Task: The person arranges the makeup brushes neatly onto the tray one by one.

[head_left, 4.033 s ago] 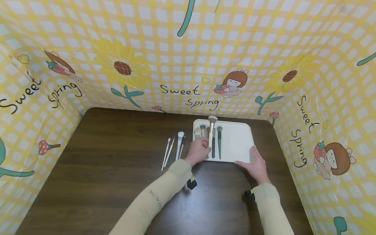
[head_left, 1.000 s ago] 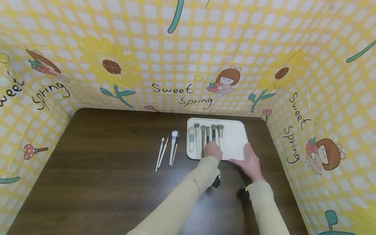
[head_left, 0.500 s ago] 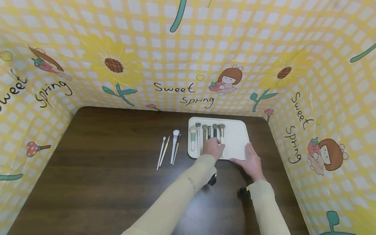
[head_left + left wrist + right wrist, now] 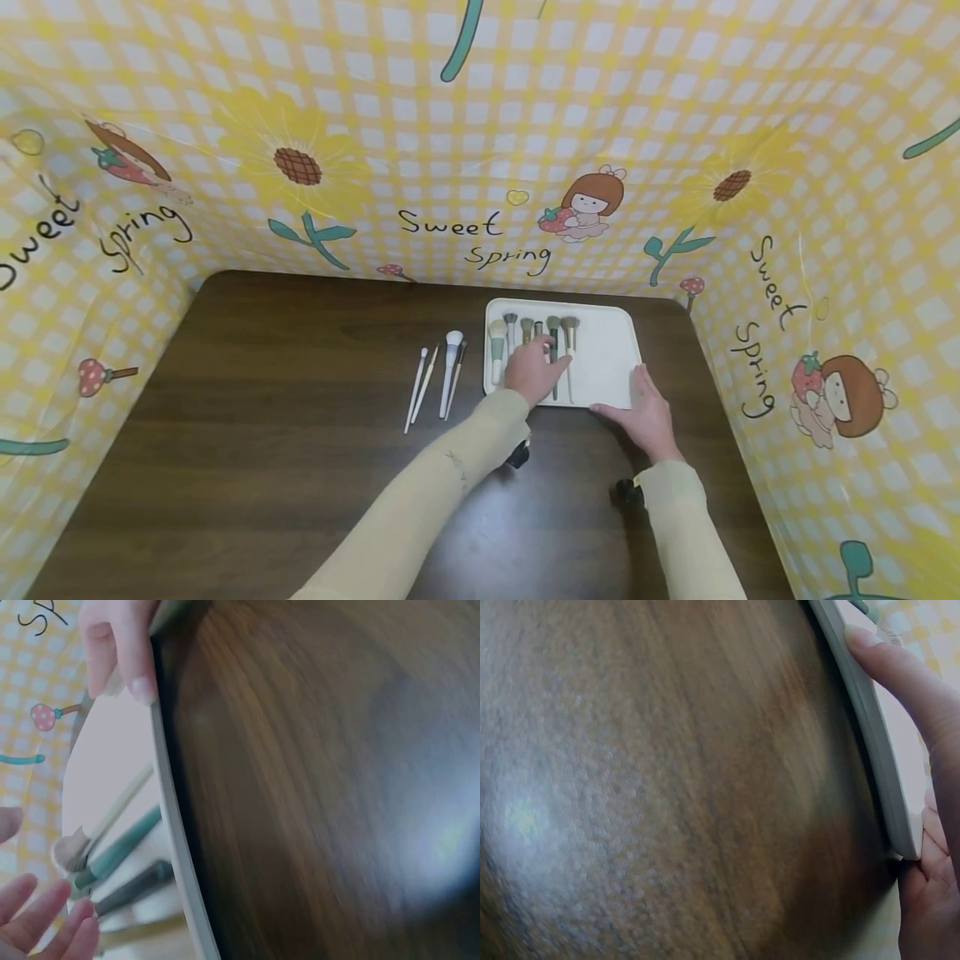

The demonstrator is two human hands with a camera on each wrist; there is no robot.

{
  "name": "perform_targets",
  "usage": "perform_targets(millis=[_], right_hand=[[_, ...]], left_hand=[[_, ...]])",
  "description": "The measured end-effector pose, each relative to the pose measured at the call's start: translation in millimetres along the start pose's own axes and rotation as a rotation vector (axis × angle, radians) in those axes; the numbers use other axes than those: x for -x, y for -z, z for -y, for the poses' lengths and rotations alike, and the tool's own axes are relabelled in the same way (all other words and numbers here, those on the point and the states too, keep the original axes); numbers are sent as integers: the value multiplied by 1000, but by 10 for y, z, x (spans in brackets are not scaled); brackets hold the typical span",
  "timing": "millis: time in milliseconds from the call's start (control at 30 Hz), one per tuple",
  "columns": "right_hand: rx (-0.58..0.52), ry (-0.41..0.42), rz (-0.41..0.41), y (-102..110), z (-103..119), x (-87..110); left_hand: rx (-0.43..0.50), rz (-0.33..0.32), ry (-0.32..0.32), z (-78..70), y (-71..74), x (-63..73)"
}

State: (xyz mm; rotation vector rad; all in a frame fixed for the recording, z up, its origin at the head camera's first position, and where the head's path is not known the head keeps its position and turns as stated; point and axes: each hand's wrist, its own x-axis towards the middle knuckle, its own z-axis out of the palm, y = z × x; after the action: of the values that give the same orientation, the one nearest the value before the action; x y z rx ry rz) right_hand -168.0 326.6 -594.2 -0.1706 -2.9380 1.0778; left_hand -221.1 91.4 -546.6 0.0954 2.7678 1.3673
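1. Nearest, the right hand (image 4: 647, 423) grips the near right corner of the tray (image 4: 606, 367); steady, light pressure should keep it from sliding.
2. The left hand (image 4: 534, 373), fingers parted and holding nothing, is over the tray's left part; lifting straight up should leave the row undisturbed.
3. Four loose brushes (image 4: 449, 379) lie on the table (image 4: 262, 433), left of the tray.
4. Farther, six tray brushes (image 4: 569, 337) lie side by side.
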Motion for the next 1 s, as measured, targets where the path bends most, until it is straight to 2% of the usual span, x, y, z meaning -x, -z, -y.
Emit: perform_targets(millis=[133,367,500,633,767,1000], right_hand=[[1,-5,6,10,3,1],[-13,-18,18,38,33,2],[19,-27,40,58,45,3],[78,1,36,80,51,-8],[113,19,18,94,69,-11],[112,38,21,105,102,-19]], left_hand=[[-13,-8,-36,78,96,-6],[64,-33,-53,186,335,16],[83,-67,-75,254,483,34],[107,-79,-87,335,618,47],[126,-89,-93,411,742,58],[133,-109,-80,501,945,111]])
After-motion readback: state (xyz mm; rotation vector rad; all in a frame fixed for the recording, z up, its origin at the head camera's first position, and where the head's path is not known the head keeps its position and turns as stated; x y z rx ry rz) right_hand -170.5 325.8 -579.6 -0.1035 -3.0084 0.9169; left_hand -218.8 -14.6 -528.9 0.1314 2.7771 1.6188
